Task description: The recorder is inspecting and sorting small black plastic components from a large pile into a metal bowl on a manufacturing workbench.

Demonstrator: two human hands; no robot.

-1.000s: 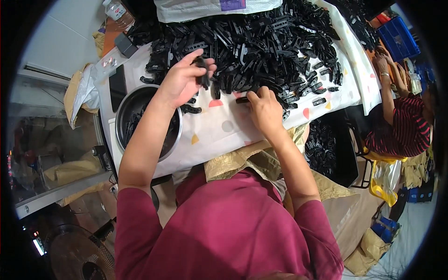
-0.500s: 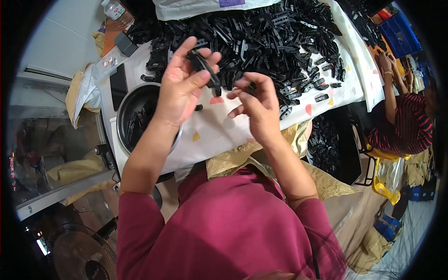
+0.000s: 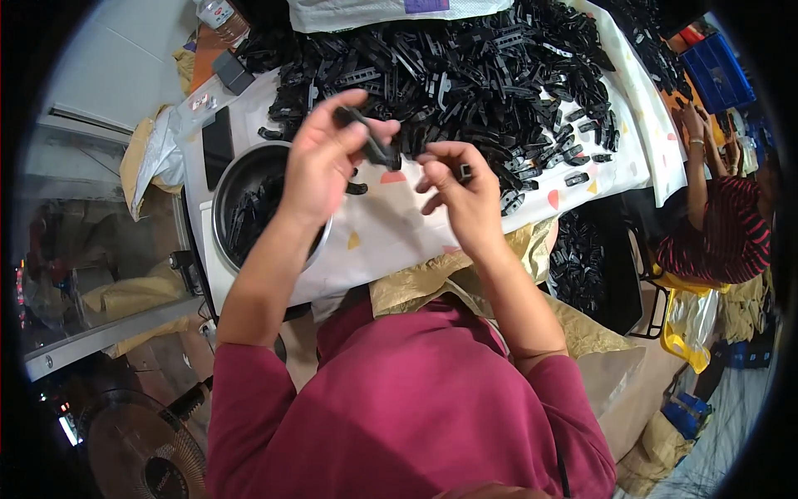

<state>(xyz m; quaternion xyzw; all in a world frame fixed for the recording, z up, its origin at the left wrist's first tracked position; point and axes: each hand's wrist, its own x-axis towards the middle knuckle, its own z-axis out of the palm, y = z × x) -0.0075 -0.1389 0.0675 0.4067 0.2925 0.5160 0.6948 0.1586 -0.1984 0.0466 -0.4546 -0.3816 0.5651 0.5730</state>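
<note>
Between the thumb and fingers of my left hand (image 3: 326, 158) is a long black plastic part (image 3: 371, 143), tilted with its lower end toward the right. My right hand (image 3: 465, 193) is close by, fingers curled, holding a small black piece (image 3: 464, 171) mostly hidden by the fingers. A gap separates the two hands. Behind them spreads a big heap of black plastic parts (image 3: 432, 79) on the patterned tablecloth (image 3: 391, 237). Left of my left wrist stands a steel bowl (image 3: 218, 218) with more black parts inside. One loose curved black part (image 3: 356, 189) lies beside my left hand.
A dark phone (image 3: 218, 148) lies left of the bowl, near a dark grey block (image 3: 233, 71) and a bottle (image 3: 223, 20). A white sack (image 3: 357, 15) sits behind the heap. Below the table's right side is a black bin (image 3: 619, 279) of parts. A co-worker (image 3: 719, 224) works at right.
My left hand has turned and lowered slightly, bringing the long black part's angle round. My right hand's fingers have curled in a little more. The view has shifted slightly.
</note>
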